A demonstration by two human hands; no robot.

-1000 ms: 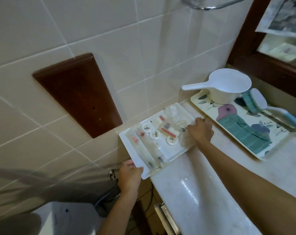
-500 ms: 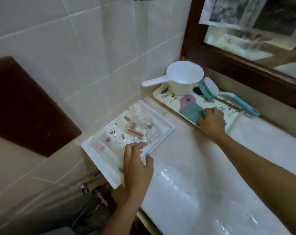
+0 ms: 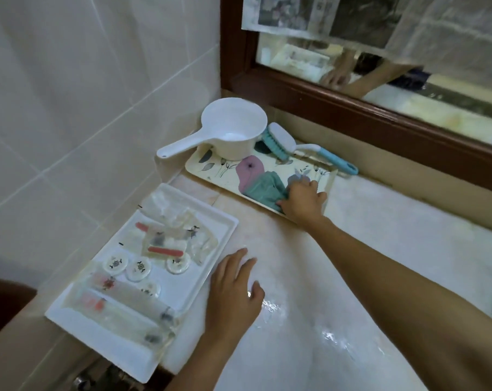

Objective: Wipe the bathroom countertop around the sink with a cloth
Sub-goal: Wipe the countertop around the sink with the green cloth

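Observation:
A folded teal cloth [image 3: 263, 189] lies on the flowered tray [image 3: 328, 183] at the back of the pale marble countertop [image 3: 380, 249]. My right hand [image 3: 302, 201] reaches onto that tray and its fingers close on the cloth's near right edge. My left hand [image 3: 233, 292] rests flat on the countertop with fingers apart, beside the right edge of the white tray [image 3: 98, 337], holding nothing. A wet patch [image 3: 332, 337] glistens on the counter near me. The sink is out of view.
The white tray holds small packets, round caps and tubes and overhangs the counter's left end. A white dipper [image 3: 230, 128] and a blue scrub brush [image 3: 295, 146] sit at the flowered tray's back. Tiled wall on the left, a wood-framed mirror [image 3: 352, 108] behind.
My left hand has left the white tray and now lies on the counter beside it. My right hand stays on the flowered tray, now closed on the teal cloth. The view has shifted right.

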